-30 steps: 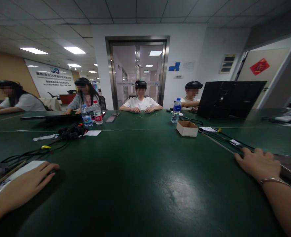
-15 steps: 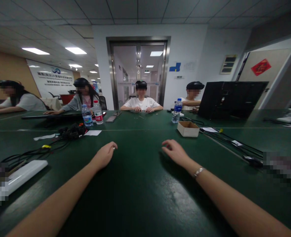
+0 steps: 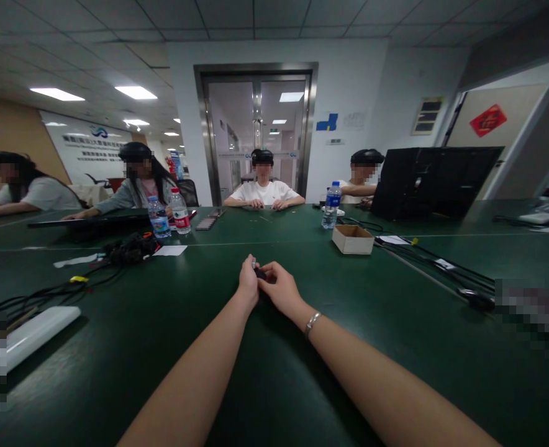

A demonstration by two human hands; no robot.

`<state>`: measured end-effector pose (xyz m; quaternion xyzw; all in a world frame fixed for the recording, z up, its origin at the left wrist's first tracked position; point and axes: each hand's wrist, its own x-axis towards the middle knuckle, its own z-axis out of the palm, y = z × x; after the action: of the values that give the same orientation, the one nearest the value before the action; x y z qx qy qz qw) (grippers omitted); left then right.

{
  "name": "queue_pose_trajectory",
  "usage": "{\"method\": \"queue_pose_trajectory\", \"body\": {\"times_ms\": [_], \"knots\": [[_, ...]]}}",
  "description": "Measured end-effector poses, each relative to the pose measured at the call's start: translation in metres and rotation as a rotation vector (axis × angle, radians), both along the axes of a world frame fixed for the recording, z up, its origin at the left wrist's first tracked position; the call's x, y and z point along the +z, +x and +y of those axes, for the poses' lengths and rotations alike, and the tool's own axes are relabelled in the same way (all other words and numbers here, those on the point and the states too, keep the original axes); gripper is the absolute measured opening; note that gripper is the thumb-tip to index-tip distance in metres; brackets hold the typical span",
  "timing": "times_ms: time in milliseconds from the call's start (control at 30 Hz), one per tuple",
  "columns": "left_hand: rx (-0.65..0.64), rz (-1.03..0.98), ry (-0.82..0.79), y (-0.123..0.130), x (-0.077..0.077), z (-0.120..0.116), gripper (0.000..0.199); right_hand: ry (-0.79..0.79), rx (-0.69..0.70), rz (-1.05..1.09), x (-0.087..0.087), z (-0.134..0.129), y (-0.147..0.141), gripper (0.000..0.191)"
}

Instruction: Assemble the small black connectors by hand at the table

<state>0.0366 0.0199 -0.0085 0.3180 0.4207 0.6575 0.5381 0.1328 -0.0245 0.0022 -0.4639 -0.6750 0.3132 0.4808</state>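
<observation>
My left hand [image 3: 248, 283] and my right hand [image 3: 280, 287] meet over the middle of the green table [image 3: 302, 385]. Between them sits a small black object [image 3: 260, 272], mostly covered by my fingers; its kind cannot be made out. The right thumb and fingers pinch it from the right side. The left fingers are closed against it from the left, and a ring shows on that hand. A silver bracelet [image 3: 312, 323] circles my right wrist.
An open cardboard box [image 3: 353, 241] and a water bottle [image 3: 331, 206] stand right of centre. Two bottles, black cables [image 3: 128, 249] and a white bar-shaped thing [image 3: 46, 329] lie left. A monitor [image 3: 435, 183] is at right. Several people wearing headsets sit around the table.
Both hands have come inward from well apart and now touch at the middle. A small black object shows between them. The view has shifted slightly.
</observation>
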Motion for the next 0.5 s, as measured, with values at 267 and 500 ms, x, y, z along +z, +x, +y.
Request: {"method": "queue_pose_trajectory", "body": {"times_ms": [267, 500], "knots": [[-0.063, -0.21, -0.01, -0.01, 0.014, -0.011, 0.014, 0.059, -0.074, -0.043, 0.001, 0.011, 0.029, 0.021], [-0.144, -0.059, 0.102, -0.02, 0.008, -0.016, 0.02, 0.023, -0.084, -0.038, -0.01, 0.025, 0.04, 0.025]]}}
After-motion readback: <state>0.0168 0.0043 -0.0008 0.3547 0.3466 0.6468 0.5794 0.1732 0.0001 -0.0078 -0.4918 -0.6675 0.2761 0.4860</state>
